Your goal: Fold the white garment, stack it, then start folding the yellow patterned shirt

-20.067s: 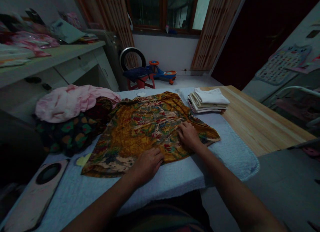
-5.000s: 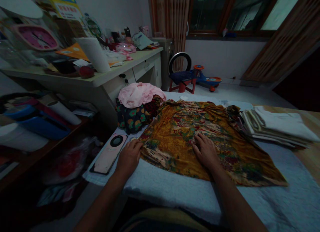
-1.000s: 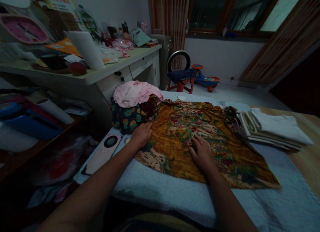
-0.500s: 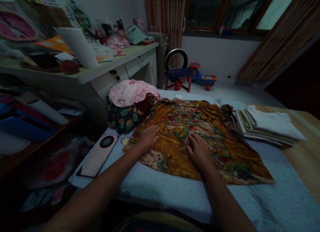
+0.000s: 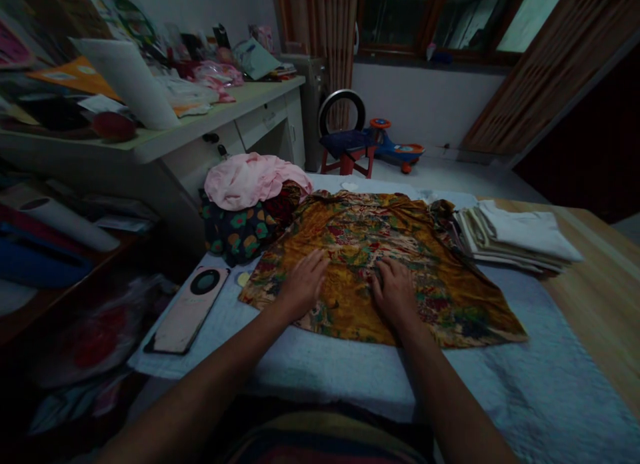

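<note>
Pressing both hands (image 5: pixel 350 289) flat on a mustard floral garment (image 5: pixel 380 257), no writing legible.

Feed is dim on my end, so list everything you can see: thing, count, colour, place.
patterned garment: 1, mustard with red-green print, spread flat on the towel
towel: 1, pale blue-white, covering the table
unfolded clothes pile: 1, pink over dark floral, left of the garment
folded stack: 1, white and cream, right of the garment
phone: 1, pinkish with a round black camera, left edge of the towel
table: 1, light wood, bare at right
desk: 1, white, cluttered, far left
ride-on toy: 1, blue and orange, floor by the window
left hand: flat on the garment
right hand: flat on the garment
</note>
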`<move>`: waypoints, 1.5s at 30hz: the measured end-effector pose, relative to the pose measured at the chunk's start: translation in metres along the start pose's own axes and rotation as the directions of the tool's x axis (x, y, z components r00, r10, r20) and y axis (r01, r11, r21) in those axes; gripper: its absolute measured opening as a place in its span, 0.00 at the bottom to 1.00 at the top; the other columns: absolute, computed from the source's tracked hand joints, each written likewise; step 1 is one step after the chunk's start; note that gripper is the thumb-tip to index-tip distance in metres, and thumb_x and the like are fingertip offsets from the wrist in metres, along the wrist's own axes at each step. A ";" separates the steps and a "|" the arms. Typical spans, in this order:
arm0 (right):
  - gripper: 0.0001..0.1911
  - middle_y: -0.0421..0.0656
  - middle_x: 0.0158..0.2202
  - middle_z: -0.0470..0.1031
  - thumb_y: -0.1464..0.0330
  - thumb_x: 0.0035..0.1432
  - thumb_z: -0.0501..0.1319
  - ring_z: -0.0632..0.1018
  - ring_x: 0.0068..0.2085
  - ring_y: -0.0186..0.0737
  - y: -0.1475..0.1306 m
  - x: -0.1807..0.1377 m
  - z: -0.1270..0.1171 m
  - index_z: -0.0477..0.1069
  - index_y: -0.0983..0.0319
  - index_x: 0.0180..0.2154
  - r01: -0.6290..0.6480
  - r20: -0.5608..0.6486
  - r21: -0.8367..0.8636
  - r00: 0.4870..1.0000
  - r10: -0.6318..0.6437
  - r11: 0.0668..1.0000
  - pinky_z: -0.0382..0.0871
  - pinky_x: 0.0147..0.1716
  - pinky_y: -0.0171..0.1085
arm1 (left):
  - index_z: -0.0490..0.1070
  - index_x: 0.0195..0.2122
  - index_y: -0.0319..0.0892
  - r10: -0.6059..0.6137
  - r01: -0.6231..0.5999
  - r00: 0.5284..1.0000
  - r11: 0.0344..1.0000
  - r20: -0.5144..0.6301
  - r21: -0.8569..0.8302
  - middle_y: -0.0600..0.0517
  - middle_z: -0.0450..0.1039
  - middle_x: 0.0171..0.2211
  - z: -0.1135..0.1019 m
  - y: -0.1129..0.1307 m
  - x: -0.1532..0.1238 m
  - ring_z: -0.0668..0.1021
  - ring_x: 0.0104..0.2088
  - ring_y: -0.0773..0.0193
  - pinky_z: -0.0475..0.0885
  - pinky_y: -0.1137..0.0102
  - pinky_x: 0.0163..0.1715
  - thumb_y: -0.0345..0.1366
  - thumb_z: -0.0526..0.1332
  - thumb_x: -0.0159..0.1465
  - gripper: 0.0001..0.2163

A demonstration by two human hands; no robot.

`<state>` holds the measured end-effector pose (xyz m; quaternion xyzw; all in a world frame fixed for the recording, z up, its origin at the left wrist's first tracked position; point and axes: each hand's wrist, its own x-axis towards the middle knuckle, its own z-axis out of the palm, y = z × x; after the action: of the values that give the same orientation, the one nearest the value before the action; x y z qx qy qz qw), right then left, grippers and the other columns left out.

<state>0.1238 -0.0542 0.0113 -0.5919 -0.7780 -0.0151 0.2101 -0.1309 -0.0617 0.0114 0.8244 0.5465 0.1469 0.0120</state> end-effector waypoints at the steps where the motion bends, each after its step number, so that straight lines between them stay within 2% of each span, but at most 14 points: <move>1: 0.16 0.51 0.53 0.72 0.66 0.65 0.54 0.69 0.52 0.49 -0.002 0.000 -0.002 0.72 0.62 0.51 0.027 0.018 0.013 0.999 -0.027 1.000 0.62 0.53 0.44 | 0.63 0.63 0.41 0.072 -0.071 0.997 0.997 0.029 -0.036 0.45 0.60 0.66 0.003 0.006 -0.001 0.61 0.67 0.56 0.59 0.59 0.65 0.34 0.51 0.70 0.20; 3: 0.13 0.49 0.48 0.73 0.67 0.64 0.55 0.70 0.48 0.48 -0.003 0.000 -0.004 0.73 0.61 0.47 0.046 0.066 0.016 0.997 -0.047 0.999 0.63 0.49 0.43 | 0.63 0.62 0.43 0.138 -0.132 0.988 0.988 0.074 -0.078 0.47 0.61 0.66 0.007 0.012 -0.004 0.62 0.67 0.56 0.59 0.58 0.65 0.38 0.53 0.70 0.20; 7: 0.12 0.49 0.47 0.73 0.67 0.64 0.55 0.70 0.49 0.48 0.002 0.000 -0.007 0.73 0.60 0.46 -0.001 0.111 -0.005 0.994 0.002 1.000 0.63 0.49 0.43 | 0.62 0.63 0.44 0.083 -0.077 0.992 0.995 0.094 -0.061 0.46 0.58 0.67 0.008 0.006 -0.006 0.61 0.67 0.53 0.58 0.54 0.65 0.42 0.54 0.70 0.22; 11: 0.15 0.51 0.52 0.71 0.67 0.64 0.54 0.70 0.52 0.50 0.008 -0.004 -0.014 0.72 0.61 0.50 -0.013 0.149 -0.020 0.989 0.016 1.000 0.62 0.53 0.45 | 0.66 0.61 0.40 0.017 -0.017 0.999 1.000 0.051 -0.003 0.42 0.61 0.65 0.001 0.003 -0.007 0.62 0.66 0.50 0.60 0.52 0.64 0.37 0.53 0.70 0.19; 15: 0.19 0.51 0.57 0.69 0.66 0.64 0.53 0.68 0.57 0.51 0.007 -0.020 -0.017 0.69 0.61 0.55 0.038 0.148 0.019 0.988 -0.040 0.999 0.61 0.57 0.49 | 0.67 0.60 0.42 0.145 -0.143 0.989 0.988 0.035 -0.053 0.44 0.63 0.64 0.000 0.015 -0.015 0.63 0.66 0.53 0.61 0.53 0.64 0.31 0.52 0.69 0.19; 17: 0.21 0.52 0.59 0.68 0.66 0.65 0.53 0.68 0.58 0.51 0.010 -0.031 -0.015 0.67 0.60 0.58 0.065 0.138 0.029 0.988 -0.069 0.997 0.60 0.59 0.50 | 0.66 0.61 0.44 0.193 -0.186 0.978 0.978 0.077 -0.092 0.46 0.63 0.65 0.000 0.018 -0.021 0.64 0.65 0.55 0.60 0.54 0.64 0.35 0.52 0.70 0.19; 19: 0.22 0.52 0.62 0.66 0.64 0.66 0.53 0.66 0.61 0.51 0.018 -0.042 -0.013 0.66 0.60 0.60 0.079 0.135 0.019 0.987 -0.081 0.997 0.57 0.61 0.51 | 0.63 0.63 0.45 0.190 -0.178 0.974 0.979 0.123 -0.098 0.47 0.60 0.66 0.000 0.018 -0.028 0.63 0.66 0.54 0.59 0.54 0.65 0.40 0.52 0.71 0.20; 24: 0.23 0.52 0.65 0.63 0.61 0.66 0.54 0.62 0.65 0.53 0.037 -0.055 -0.019 0.66 0.61 0.60 -0.001 0.161 -0.052 0.987 0.010 0.999 0.55 0.63 0.54 | 0.60 0.66 0.47 0.154 -0.145 0.974 0.987 0.166 -0.067 0.47 0.56 0.69 -0.007 0.013 -0.031 0.58 0.68 0.52 0.56 0.53 0.65 0.46 0.53 0.70 0.24; 27: 0.21 0.51 0.64 0.64 0.63 0.66 0.54 0.63 0.64 0.52 0.031 -0.045 -0.025 0.68 0.61 0.58 -0.003 0.169 -0.033 0.986 0.008 0.999 0.55 0.63 0.53 | 0.62 0.64 0.44 0.173 -0.165 0.972 0.984 0.158 -0.063 0.46 0.59 0.67 -0.007 0.023 -0.016 0.60 0.67 0.52 0.57 0.54 0.65 0.43 0.52 0.71 0.22; 30: 0.20 0.50 0.62 0.66 0.67 0.66 0.52 0.66 0.63 0.50 0.016 -0.024 -0.025 0.69 0.62 0.57 0.080 0.183 0.046 0.979 -0.088 0.996 0.55 0.63 0.51 | 0.63 0.63 0.42 0.233 -0.223 0.963 0.971 0.135 -0.083 0.45 0.62 0.65 -0.001 0.039 0.008 0.63 0.65 0.55 0.59 0.57 0.65 0.38 0.51 0.71 0.20; 34: 0.20 0.49 0.61 0.69 0.68 0.66 0.53 0.68 0.61 0.46 0.010 0.002 -0.019 0.68 0.62 0.57 0.148 0.211 0.118 0.963 -0.170 0.982 0.58 0.62 0.47 | 0.65 0.61 0.44 0.239 -0.232 0.967 0.969 0.090 -0.084 0.45 0.67 0.61 0.009 0.049 0.027 0.68 0.61 0.54 0.64 0.57 0.61 0.39 0.55 0.69 0.20; 38: 0.18 0.50 0.59 0.70 0.65 0.65 0.55 0.69 0.59 0.50 0.022 0.021 -0.015 0.71 0.62 0.54 0.056 0.222 0.014 0.973 -0.057 0.998 0.59 0.60 0.49 | 0.65 0.61 0.45 0.238 -0.233 0.970 0.969 0.054 -0.082 0.46 0.66 0.62 0.014 0.047 0.025 0.68 0.61 0.53 0.63 0.56 0.61 0.40 0.57 0.68 0.20; 40: 0.18 0.49 0.58 0.71 0.67 0.65 0.54 0.69 0.58 0.50 0.025 0.029 -0.011 0.72 0.61 0.53 0.041 0.201 0.002 0.979 -0.041 0.999 0.59 0.59 0.49 | 0.64 0.61 0.46 0.231 -0.227 0.972 0.971 0.048 -0.076 0.46 0.64 0.63 0.017 0.045 0.022 0.66 0.63 0.51 0.62 0.55 0.62 0.39 0.57 0.68 0.21; 45: 0.20 0.46 0.61 0.69 0.69 0.65 0.54 0.66 0.61 0.44 0.018 0.046 0.007 0.70 0.58 0.57 0.255 0.233 0.153 0.929 -0.286 0.955 0.55 0.62 0.47 | 0.62 0.64 0.49 0.174 -0.173 0.984 0.985 0.037 -0.026 0.45 0.58 0.67 0.022 0.044 0.019 0.54 0.68 0.43 0.55 0.45 0.64 0.44 0.58 0.67 0.24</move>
<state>0.1285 -0.0048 0.0169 -0.4621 -0.8721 0.0785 0.1406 -0.0787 -0.0590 0.0029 0.8714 0.4705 0.1375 0.0193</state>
